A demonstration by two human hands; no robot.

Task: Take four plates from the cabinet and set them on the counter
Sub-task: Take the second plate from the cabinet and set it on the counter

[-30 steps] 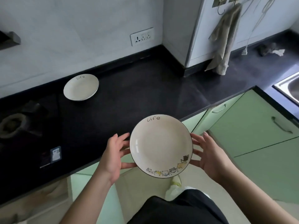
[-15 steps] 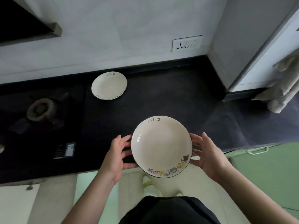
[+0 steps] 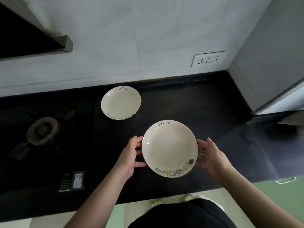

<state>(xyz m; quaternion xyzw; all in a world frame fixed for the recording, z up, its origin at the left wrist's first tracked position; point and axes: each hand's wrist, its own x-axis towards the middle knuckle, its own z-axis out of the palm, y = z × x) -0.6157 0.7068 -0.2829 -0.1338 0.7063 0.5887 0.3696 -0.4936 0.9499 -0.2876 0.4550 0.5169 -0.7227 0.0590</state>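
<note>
Both hands are cradling plate 2 (image 3: 169,148) by opposite rims over the worktop (image 3: 189,102): left hand (image 3: 130,155) & right hand (image 3: 212,157), fingers spread. Plate 1 (image 3: 121,103) is sitting near the wall. Looking stiff, glazed, prob. slippery & breakable; rim grip is suiting it.

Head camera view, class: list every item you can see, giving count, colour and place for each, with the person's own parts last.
held plate: one, cream with cartoon border, above the counter's front part.
far plate: one, cream, lying on the counter near the wall.
counter: one, black, along the wall.
gas burner: one, dark, left.
wall socket: one, white, upper right.
cabinet fronts: green, lower right.
left hand: holds the plate's left edge.
right hand: holds its right edge.
</note>
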